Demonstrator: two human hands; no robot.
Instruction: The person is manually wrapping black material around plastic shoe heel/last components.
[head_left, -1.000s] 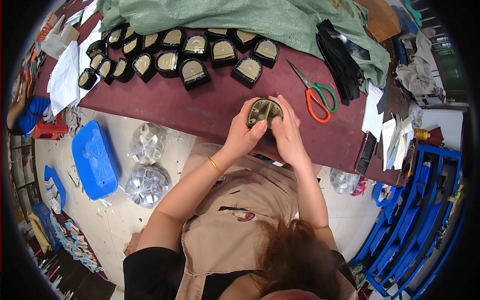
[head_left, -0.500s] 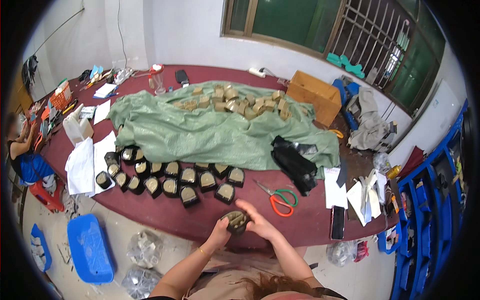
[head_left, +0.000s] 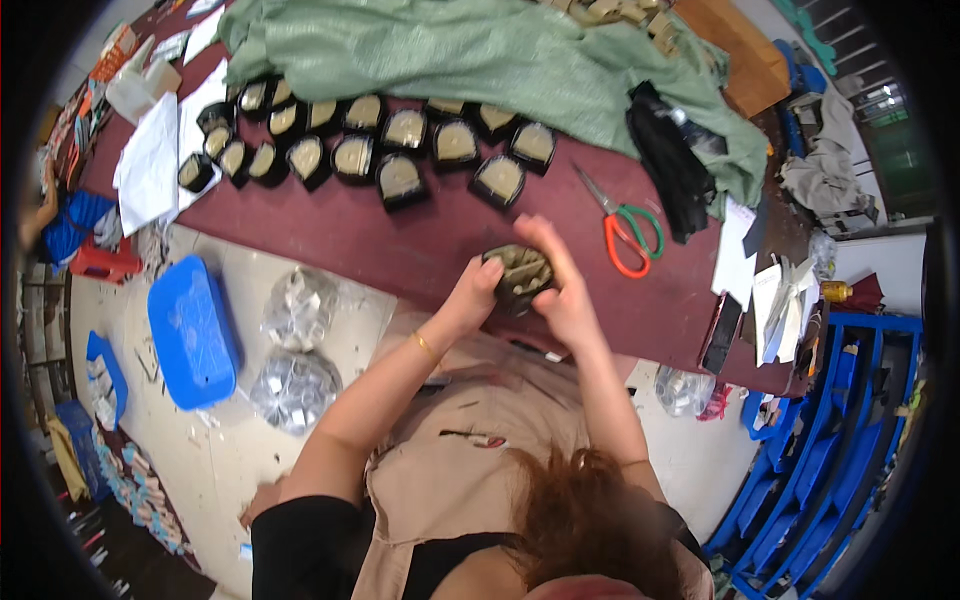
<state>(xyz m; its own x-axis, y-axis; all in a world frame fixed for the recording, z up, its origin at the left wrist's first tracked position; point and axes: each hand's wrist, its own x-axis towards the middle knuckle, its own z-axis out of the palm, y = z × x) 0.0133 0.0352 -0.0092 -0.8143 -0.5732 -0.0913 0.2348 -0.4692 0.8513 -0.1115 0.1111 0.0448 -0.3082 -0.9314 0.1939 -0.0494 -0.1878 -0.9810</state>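
Above the table's near edge, my left hand grips a shoe heel block with its thumb on the top rim. The block is black-sided, with a tan, ribbed hollow facing up. My right hand holds it from the other side, thumb low and fingers curved along the far rim. Similar D-shaped heel blocks, tan on top with black sides, lie in loose rows beyond my hands. To the right are scissors with one red and one green handle, blades slightly apart.
A green woven sheet covers the far part of the dark red table, with bare tan blocks on it. Black material lies at its right. Blue tub and clear bags stand on the floor; blue shelving is at right.
My view has tilted down, so the table sits higher in the picture and more floor shows. Both hands still hold the heel block, its hollow still facing up.
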